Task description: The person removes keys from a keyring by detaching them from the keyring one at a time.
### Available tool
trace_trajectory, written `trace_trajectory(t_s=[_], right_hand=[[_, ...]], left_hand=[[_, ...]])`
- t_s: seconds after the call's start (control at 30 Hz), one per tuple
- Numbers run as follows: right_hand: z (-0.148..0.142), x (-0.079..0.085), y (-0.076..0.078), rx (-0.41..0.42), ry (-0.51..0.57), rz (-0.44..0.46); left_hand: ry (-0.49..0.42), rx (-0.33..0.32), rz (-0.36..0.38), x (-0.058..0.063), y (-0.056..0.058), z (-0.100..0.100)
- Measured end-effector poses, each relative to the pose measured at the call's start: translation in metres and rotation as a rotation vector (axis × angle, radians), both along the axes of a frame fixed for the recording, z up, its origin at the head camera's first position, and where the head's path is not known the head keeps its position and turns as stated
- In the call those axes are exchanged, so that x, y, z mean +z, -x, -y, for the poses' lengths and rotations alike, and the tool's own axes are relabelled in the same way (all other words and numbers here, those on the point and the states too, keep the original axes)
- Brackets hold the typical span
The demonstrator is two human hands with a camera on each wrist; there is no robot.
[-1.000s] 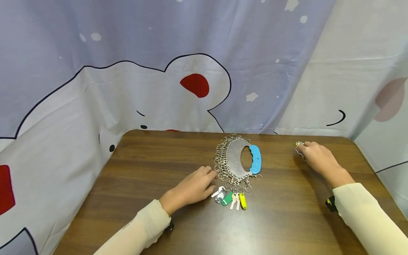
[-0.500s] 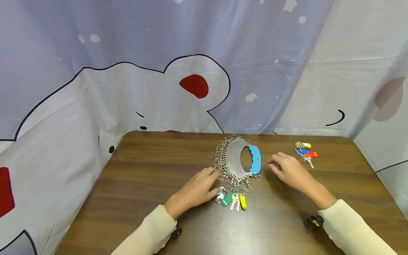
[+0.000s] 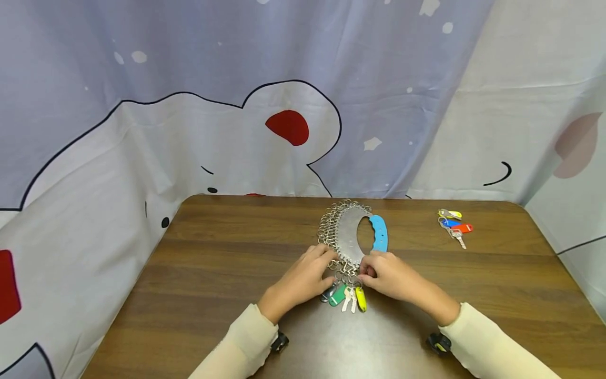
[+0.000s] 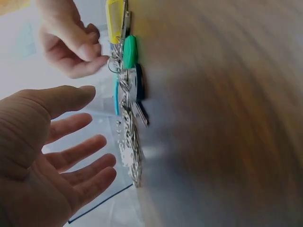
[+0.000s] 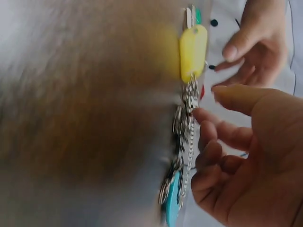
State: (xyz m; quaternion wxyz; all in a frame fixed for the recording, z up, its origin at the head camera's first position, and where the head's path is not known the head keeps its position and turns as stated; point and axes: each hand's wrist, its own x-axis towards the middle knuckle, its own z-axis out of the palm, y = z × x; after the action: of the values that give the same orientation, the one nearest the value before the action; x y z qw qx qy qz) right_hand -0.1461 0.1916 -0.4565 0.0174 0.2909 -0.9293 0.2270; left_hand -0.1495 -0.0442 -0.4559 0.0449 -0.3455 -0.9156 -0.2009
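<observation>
Has left hand (image 3: 303,279), with fingers relaxed and spread, near silver metal rings (image 3: 324,231) fringing a blue-handled, crescent-shaped grey metal plate (image 3: 349,237) lying flat on a brown wood-grain table (image 3: 227,237). Has right hand (image 3: 388,275) at the near-side rings, just beside a yellow plastic key tag (image 3: 361,300), with thumb and forefinger parted, other fingers curled.

Key holder (image 3: 349,234) on table (image 3: 236,237), left of separate key cluster (image 3: 457,233)
</observation>
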Motion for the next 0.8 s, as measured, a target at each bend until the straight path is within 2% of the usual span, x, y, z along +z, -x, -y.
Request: trace_trajectory(t_s=[0.2,0.43,0.6,0.8], right_hand=[[0.012,0.000,-0.004,-0.075,-0.125,0.073],[0.012,-0.001,-0.005,-0.108,-0.174,0.086],[0.007,0.003,-0.004,-0.099,-0.143,0.099],[-0.002,0.007,0.000,-0.051,-0.075,0.068]], left_hand=[[-0.026,0.005,0.016,0.000,0.000,-0.008],[-0.018,0.008,0.029,-0.003,0.002,-0.016],[-0.013,0.004,0.048,-0.004,0.004,-0.020],[-0.026,-0.017,0.048,-0.004,0.007,-0.029]])
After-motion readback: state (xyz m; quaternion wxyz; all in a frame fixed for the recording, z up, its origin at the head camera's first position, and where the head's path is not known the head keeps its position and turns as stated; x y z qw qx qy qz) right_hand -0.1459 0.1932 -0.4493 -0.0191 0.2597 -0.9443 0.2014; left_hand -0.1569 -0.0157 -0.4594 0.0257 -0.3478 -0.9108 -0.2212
